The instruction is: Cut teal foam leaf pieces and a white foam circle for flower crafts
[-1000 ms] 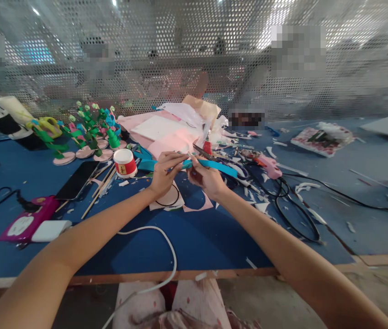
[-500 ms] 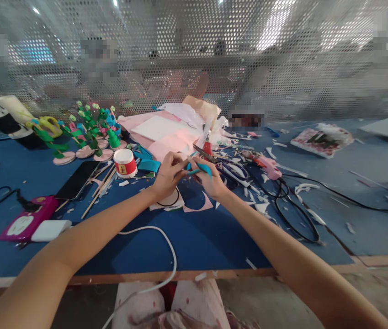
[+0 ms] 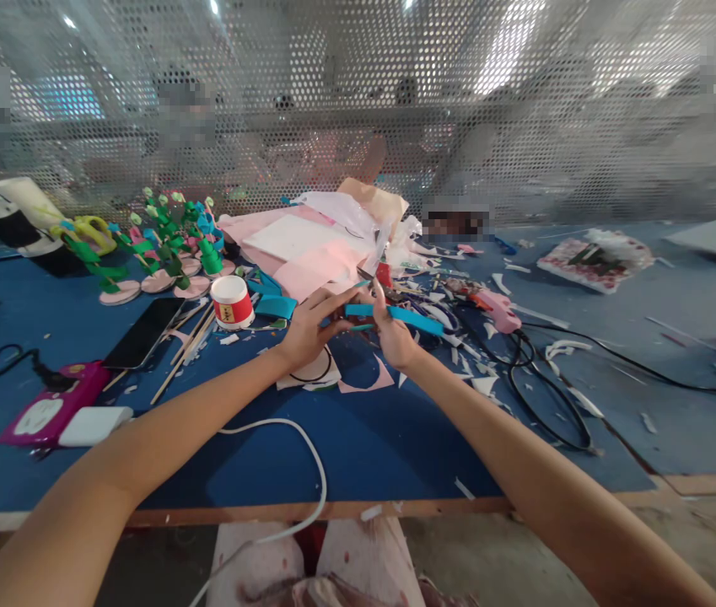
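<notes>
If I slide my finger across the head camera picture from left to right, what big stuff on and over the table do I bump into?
Purple power strip → black phone → red-and-white tub → left hand → right hand → pink glue gun → red-and-white patterned bundle.

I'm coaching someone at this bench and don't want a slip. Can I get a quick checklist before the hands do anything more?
1. Right hand has the blue strip: ok, thumb against it.
2. Left hand has a firm hold on the strip: cannot tell, fingers hide it.
3. Red-labelled jar upright: ok.
4. Pink glue gun cool: cannot tell from a picture.
5. White cable off the bench's front edge: not ok, it hangs over it.
6. Bench free of scraps: not ok, white scraps lie right of the hands.
</notes>
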Tool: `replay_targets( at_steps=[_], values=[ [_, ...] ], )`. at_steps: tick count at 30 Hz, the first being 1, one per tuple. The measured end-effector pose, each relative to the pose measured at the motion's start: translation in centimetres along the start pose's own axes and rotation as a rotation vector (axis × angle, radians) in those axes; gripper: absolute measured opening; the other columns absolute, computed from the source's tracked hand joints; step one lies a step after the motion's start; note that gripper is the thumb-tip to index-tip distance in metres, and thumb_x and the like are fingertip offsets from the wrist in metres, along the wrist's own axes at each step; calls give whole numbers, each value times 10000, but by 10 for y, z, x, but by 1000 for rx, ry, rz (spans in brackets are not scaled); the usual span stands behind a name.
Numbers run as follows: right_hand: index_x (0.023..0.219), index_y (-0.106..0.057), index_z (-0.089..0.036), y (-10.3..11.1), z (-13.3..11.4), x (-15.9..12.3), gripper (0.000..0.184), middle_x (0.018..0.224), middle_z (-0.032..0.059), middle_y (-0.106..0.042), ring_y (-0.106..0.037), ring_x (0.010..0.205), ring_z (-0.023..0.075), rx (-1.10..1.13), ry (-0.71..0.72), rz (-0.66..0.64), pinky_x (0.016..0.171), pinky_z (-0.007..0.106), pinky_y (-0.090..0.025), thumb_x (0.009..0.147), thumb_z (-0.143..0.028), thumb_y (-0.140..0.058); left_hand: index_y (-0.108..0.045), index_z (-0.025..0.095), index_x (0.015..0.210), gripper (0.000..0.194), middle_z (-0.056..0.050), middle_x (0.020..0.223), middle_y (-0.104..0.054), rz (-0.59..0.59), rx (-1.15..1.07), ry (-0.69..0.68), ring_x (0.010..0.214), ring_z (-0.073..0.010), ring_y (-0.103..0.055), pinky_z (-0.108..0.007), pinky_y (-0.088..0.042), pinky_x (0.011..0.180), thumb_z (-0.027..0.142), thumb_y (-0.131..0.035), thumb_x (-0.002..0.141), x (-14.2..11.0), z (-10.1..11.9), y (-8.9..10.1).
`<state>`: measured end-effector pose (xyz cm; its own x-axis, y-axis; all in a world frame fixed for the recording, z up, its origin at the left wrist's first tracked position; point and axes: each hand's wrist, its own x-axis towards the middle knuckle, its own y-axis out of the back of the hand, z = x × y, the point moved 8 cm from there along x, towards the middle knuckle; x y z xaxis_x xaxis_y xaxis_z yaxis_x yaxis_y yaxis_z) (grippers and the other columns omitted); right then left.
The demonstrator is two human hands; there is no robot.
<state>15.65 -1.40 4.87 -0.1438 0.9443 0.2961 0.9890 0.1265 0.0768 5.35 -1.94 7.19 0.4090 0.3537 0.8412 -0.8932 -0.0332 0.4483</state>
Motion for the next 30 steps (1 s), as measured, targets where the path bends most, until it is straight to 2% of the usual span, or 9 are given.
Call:
replay_targets(
  at_steps=[4, 9, 15, 19, 21, 25, 30],
  values=[
    [770, -549, -226, -1, 2, 2, 532, 545, -4, -372, -325, 474, 122, -5, 22, 4, 426, 271, -298, 750, -729, -377, -574, 200, 1186, 353, -6, 756, -546, 39, -32, 18, 654, -74, -503, -180, -421, 596, 252, -555, 837, 0, -1, 2],
    [640, -441, -223, 6, -2, 4, 511, 498, -31, -323, -296, 440, 104, -26, 33, 113, 398, 273, -262, 717, -728, -448, -651, 196, 1083, 294, -17, 760, -593, 117, -124, 71, 650, -68, -524, -171, -428, 588, 239, -613, 795, 0, -7, 8],
    [601, -390, -218, 3, -4, 4, 538, 463, -46, -334, -321, 404, 84, -61, -30, 48, 384, 255, -267, 707, -742, -443, -706, 225, 983, 304, 7, 671, -599, 154, -448, 333, 581, -68, -532, -176, -440, 536, 296, -719, 688, -3, -32, 4],
    [600, -386, -215, 0, 8, 5, 554, 478, -40, -368, -311, 391, 73, -15, -134, 23, 367, 245, -230, 694, -760, -429, -729, 202, 912, 297, 11, 622, -614, 142, -635, 540, 523, -68, -532, -196, -454, 516, 288, -758, 629, -7, -43, -4],
    [597, -387, -212, -1, 14, 6, 552, 475, -46, -357, -285, 386, 66, 6, -175, 10, 362, 239, -209, 685, -753, -452, -734, 186, 892, 297, 14, 595, -615, 136, -673, 595, 501, -65, -522, -205, -462, 519, 282, -766, 613, -7, -44, -6],
    [616, -401, -208, -4, 17, 8, 541, 449, -62, -336, -267, 379, 61, 56, -155, -18, 369, 230, -211, 650, -735, -519, -733, 181, 900, 365, 18, 584, -629, 149, -738, 652, 502, -65, -515, -214, -468, 524, 303, -796, 562, -8, -46, -9],
    [652, -420, -210, -4, 17, 9, 518, 467, -69, -311, -269, 398, 64, 58, -78, -41, 388, 229, -223, 650, -710, -552, -730, 185, 915, 447, -12, 713, -689, 144, -838, 768, 583, -70, -525, -211, -456, 564, 386, -808, 524, -16, -56, -21]
  ],
)
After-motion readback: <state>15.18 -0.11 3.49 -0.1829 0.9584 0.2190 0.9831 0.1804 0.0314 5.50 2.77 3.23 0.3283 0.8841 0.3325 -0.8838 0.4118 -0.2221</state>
